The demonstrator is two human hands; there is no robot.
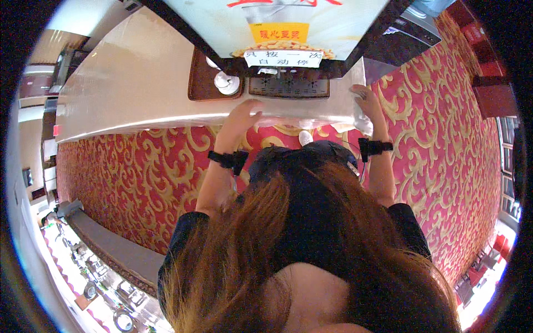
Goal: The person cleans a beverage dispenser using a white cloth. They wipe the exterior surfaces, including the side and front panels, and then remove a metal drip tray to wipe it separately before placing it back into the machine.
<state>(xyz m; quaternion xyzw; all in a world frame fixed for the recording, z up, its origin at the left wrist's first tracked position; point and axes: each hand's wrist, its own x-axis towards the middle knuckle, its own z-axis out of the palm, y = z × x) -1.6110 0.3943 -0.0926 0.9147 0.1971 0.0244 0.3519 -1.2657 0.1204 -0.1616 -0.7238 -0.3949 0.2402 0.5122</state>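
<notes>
My left hand (245, 114) rests at the front edge of a table with a pale cloth (141, 91), its fingers apart and nothing seen in it. My right hand (367, 100) is at the table's right corner, by the hanging cloth; whether its fingers hold the cloth is unclear. Between the hands and a little farther back lies the dark drip tray (289, 87) of a soy milk dispenser (308, 31). Left of it a brown tray (202, 81) bears a white ceramic piece (227, 83), its exact kind unclear.
A dark boxy appliance (410, 37) stands beyond the table's right end. Red carpet with gold scrolls (125, 175) covers the floor. Behind on the left is a long padded bench or covered counter (120, 245), with tableware beyond it. Dark red furniture (493, 95) is at the right.
</notes>
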